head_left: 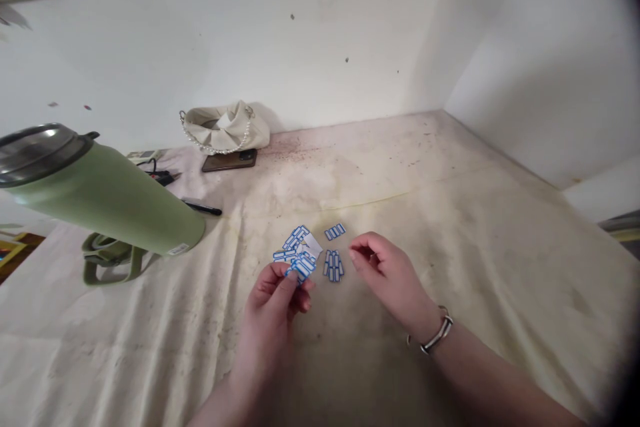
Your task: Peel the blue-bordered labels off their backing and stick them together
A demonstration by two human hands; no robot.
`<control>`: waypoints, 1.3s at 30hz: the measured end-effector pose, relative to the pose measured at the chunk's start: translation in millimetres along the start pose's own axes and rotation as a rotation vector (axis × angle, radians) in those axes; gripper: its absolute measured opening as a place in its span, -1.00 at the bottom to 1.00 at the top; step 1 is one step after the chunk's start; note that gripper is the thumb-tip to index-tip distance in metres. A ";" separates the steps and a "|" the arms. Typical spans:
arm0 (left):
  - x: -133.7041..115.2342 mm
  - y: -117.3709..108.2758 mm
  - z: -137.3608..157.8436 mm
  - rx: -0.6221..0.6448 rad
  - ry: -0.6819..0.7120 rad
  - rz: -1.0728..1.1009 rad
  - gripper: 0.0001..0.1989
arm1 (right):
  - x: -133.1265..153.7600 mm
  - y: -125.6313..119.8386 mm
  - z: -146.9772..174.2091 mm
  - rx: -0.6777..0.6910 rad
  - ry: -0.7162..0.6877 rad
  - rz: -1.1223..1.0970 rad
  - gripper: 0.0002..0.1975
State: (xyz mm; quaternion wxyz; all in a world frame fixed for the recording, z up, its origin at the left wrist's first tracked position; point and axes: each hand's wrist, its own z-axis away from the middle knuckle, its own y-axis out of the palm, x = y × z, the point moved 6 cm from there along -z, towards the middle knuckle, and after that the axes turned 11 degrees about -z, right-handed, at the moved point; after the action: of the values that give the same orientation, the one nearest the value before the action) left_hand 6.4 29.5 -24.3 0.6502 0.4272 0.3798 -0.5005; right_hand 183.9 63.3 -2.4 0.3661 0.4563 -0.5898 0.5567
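My left hand (277, 297) is closed, thumb and fingers pinching some small blue-bordered white label stickers (303, 267). Just beyond it a loose pile of similar label pieces (296, 237) lies on the cloth, with a plain white piece (313, 246) among them. To the right are a small stack of label pieces (333, 265) and, above that, a single strip of labels (335, 231). My right hand (383, 267), with a bracelet (437, 332) at the wrist, hovers right of this stack. Its fingers are curled in towards the thumb, and nothing shows in them.
A large green tumbler (120, 200) stands at the left, with a green strap (113, 260) by its base. Behind it lie a black pen (203, 207), a phone (227, 161) and a cream bag (225, 127) near the wall. A creased, stained cloth (450, 227) covers the table.
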 end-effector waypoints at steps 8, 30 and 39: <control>-1.6 -5.7 -0.1 -0.065 0.001 0.016 -0.85 | -14.6 26.2 -6.6 0.168 -0.158 0.393 -0.64; 2.3 0.2 -0.4 -0.023 -0.034 -0.002 -0.87 | -10.8 16.1 -6.2 0.229 -0.047 0.188 -0.75; 4.2 0.1 -1.6 -0.017 -0.031 -0.014 -0.88 | -14.5 12.5 -5.2 0.240 0.012 0.233 -0.79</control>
State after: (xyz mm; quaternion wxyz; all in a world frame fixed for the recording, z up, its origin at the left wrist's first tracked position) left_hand 7.3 29.6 -28.7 0.6563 0.4109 0.3769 -0.5083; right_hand 176.3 70.0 -19.5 0.2456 0.4219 -0.5658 0.6645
